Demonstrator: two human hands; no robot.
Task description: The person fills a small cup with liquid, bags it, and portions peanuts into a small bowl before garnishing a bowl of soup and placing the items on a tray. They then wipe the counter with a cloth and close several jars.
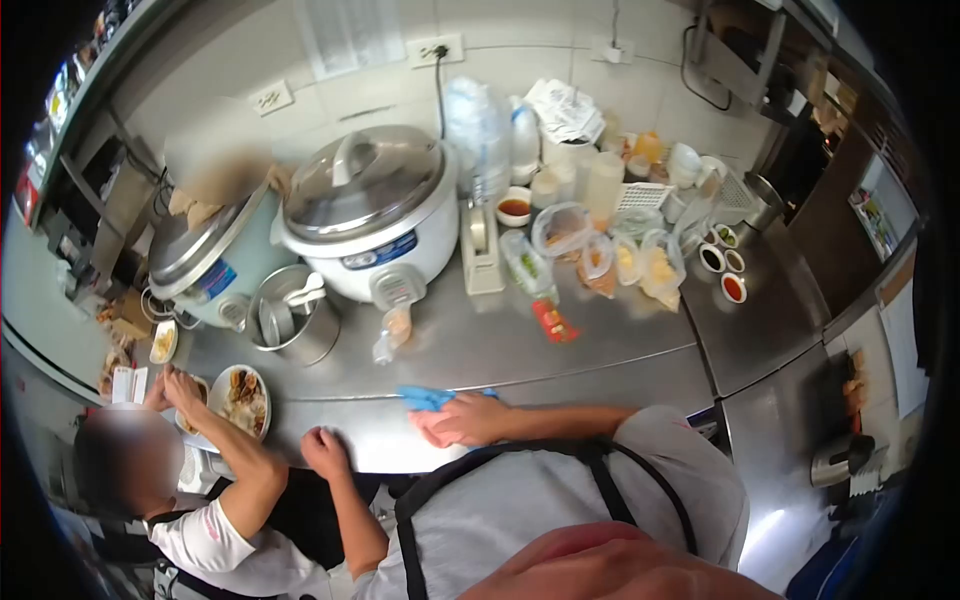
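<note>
My right hand [465, 420] lies over a blue cloth [428, 397] near the front edge of the steel counter [350, 385], its fingers pressed together on the cloth. Parts of the cloth show behind the hand. Further left, my left hand [325, 453] is at the counter's front edge with its fingers curled in, and nothing shows in it. A small clear bag [393, 332] with pale contents lies behind the cloth. Beyond it on the right is a red packet [554, 321].
Two rice cookers [365, 195] and a steel pot [295, 325] stand behind. Bags of food [562, 230], a tape dispenser [481, 250] and sauce bowls [733, 288] sit toward the right. At left, a co-worker's hands [178, 390] are beside a plate of food [243, 400].
</note>
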